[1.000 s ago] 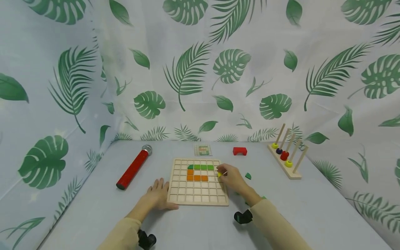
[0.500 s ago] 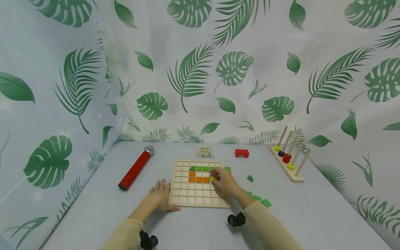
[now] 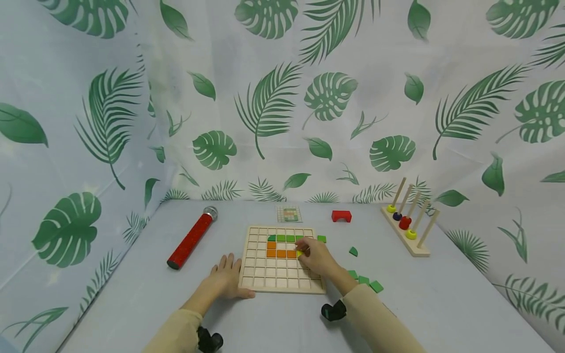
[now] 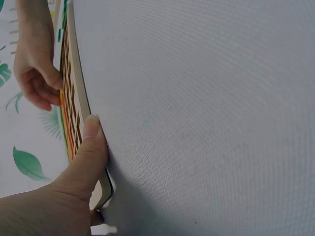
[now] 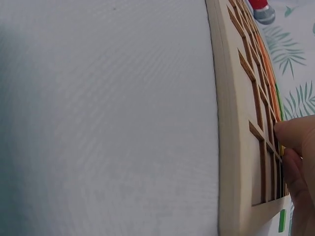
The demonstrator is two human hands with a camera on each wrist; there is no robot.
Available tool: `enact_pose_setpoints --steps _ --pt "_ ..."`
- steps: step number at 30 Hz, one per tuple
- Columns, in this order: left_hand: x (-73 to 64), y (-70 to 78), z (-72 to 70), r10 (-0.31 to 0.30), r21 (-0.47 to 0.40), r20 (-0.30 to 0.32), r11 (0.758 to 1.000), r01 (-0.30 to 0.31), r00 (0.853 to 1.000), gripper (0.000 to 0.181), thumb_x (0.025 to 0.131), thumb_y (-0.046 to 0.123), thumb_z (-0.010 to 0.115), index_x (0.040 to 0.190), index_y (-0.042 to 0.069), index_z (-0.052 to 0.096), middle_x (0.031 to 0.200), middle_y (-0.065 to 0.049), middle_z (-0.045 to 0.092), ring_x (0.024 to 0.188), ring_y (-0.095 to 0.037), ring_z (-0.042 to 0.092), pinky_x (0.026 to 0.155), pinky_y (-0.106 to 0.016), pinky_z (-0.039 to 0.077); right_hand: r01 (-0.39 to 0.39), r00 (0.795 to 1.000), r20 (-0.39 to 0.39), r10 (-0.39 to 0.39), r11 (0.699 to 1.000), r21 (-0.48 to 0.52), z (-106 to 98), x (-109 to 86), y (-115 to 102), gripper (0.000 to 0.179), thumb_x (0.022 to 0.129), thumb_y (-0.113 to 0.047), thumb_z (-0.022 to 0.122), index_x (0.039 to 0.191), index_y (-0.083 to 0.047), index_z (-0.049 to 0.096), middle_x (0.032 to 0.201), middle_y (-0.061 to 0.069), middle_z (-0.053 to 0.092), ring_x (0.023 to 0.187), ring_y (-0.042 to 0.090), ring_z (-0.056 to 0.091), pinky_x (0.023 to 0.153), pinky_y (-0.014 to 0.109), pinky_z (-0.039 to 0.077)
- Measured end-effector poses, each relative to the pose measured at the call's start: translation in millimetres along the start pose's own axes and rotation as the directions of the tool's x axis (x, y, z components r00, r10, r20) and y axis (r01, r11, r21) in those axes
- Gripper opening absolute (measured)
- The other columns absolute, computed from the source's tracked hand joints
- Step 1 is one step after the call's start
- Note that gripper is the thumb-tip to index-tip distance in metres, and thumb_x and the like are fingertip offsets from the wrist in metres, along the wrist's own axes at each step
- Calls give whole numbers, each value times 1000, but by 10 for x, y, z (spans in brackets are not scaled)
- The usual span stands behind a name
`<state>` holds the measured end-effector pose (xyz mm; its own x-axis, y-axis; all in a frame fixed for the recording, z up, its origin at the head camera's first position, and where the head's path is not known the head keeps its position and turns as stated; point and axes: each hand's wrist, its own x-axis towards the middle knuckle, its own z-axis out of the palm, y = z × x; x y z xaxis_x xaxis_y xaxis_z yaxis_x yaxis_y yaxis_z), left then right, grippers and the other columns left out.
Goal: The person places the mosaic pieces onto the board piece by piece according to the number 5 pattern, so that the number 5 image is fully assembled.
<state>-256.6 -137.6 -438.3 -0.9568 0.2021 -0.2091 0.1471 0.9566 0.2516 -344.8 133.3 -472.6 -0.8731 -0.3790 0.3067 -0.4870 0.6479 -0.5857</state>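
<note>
Being fitted, apparently, into the grid board (image 3: 282,272), a yellow tile (image 3: 300,253) is pinched by the right hand (image 3: 318,256), beside an orange row (image 3: 281,253) extending leftward from it. The tile's heading and long axis, mostly covered, cannot be told. Pressing flat, then release, seems required. The left hand (image 3: 227,279) is spread against the board's edge.

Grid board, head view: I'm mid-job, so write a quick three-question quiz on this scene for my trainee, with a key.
1. Which hand has its fingertips at the yellow piece?
2. True or false: the red microphone lies to the left of the grid board.
3. Where on the peg rack is the bare peg? A) Far end B) Middle C) Near end

Key: 1. The right hand. 2. True. 3. C.
</note>
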Motion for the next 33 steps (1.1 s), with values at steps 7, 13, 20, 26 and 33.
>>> enact_pose_setpoints --steps 7,13,20,26,33 --pt "5 5 5 -1 7 1 1000 1 1000 99 74 54 73 140 -9 34 146 -32 23 135 -48 19 105 -60 21 -9 1000 -9 9 1000 5 -26 -10 4 31 79 3 68 109 -3 63 93 0 64 85 13 59 75 28 52" --pt "14 14 11 -1 6 2 1000 1 1000 99 74 53 74 139 -9 34 146 -32 23 135 -48 18 105 -60 21 -56 997 -43 56 998 8 -92 -27 65 26 84 -1 66 110 -5 63 95 1 64 85 12 60 76 29 52" --pt "8 26 -2 -9 5 15 1000 9 1000 99 74 53 74 140 -9 33 147 -32 22 136 -48 17 106 -60 20 -98 991 -89 100 995 25 -225 -63 155 25 86 -1 66 110 -2 63 97 5 64 87 15 60 79 32 51" --pt "17 11 9 -20 2 26 1000 20 999 100 74 55 73 141 -8 33 147 -32 21 136 -47 16 106 -59 20 -90 987 -133 91 996 10 -332 -82 234 26 84 5 63 110 0 63 96 6 65 90 20 60 80 36 51" --pt "35 -5 19 -16 5 28 1000 15 999 100 74 56 72 141 -7 33 147 -32 21 136 -47 17 106 -59 20 -120 980 -159 117 993 -11 -526 -118 348 25 85 5 60 110 3 62 98 10 65 91 23 60 81 39 51"
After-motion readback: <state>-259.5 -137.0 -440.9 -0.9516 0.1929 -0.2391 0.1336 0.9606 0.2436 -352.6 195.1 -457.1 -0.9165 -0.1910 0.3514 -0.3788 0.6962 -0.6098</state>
